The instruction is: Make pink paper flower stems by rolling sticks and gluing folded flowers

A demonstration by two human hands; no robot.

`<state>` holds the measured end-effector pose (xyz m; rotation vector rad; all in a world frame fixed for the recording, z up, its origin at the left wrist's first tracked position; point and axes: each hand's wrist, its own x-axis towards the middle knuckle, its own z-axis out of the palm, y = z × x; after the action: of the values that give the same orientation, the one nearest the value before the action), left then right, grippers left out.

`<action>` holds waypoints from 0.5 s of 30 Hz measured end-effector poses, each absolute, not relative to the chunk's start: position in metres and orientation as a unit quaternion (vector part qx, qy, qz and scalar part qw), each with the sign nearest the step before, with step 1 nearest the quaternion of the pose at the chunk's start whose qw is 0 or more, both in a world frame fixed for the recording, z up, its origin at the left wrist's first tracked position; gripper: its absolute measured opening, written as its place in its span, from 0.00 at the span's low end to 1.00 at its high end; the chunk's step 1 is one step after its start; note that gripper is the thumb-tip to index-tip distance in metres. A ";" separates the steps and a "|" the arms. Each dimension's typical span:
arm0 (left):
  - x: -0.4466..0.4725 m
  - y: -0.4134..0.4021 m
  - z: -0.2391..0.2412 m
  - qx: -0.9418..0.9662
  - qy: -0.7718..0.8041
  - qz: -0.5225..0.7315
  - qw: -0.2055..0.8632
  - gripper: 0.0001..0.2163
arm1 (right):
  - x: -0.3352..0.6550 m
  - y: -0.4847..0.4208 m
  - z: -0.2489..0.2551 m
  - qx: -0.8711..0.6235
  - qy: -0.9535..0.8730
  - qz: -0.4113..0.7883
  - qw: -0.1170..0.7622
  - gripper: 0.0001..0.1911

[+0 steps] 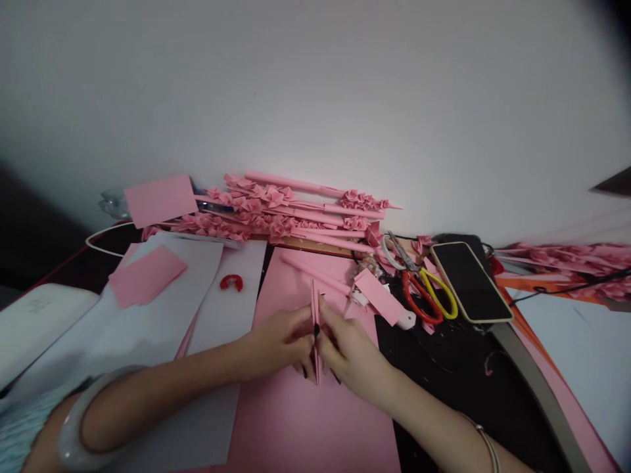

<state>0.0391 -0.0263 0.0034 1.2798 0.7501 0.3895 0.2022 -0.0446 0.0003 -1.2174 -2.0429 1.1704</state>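
Between my two hands stands a piece of folded pink paper (315,302), seen edge-on so that it looks like a thin upright strip. My left hand (279,345) pinches it from the left, fingers bent against its side. From the right, my right hand (352,355) grips the same paper with thumb and fingers. Its layers part slightly at the top edge. Beneath both hands lies a large pink sheet (315,427). A rolled pink paper tube (318,272) rests on that sheet just beyond my fingers.
Pink paper flower stems (276,210) pile up along the wall. Scissors (426,289) with red and yellow handles lie beside a phone (470,282) on the right. To the left are white sheets (162,328), pink cards (148,276) and a small red object (231,282).
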 end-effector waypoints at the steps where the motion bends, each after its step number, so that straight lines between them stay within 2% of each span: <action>1: 0.040 -0.027 0.003 0.576 0.338 0.178 0.722 0.15 | 0.202 -0.045 -0.001 -0.452 -0.748 0.419 0.246 0.23; 9: 0.041 -0.027 0.000 0.595 0.358 0.216 0.687 0.12 | 0.200 -0.043 -0.005 -0.486 -0.724 0.415 0.259 0.11; 12: 0.042 -0.024 -0.002 0.642 0.374 0.238 0.626 0.11 | 0.200 -0.041 -0.004 -0.472 -0.720 0.432 0.268 0.13; 15: 0.043 -0.023 -0.004 0.651 0.374 0.249 0.612 0.11 | 0.199 -0.040 -0.005 -0.469 -0.722 0.430 0.272 0.15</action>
<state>0.0427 -0.0232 -0.0035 1.5013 0.8622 0.5751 0.1986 -0.0397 -0.0049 -1.2635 -1.9427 1.1568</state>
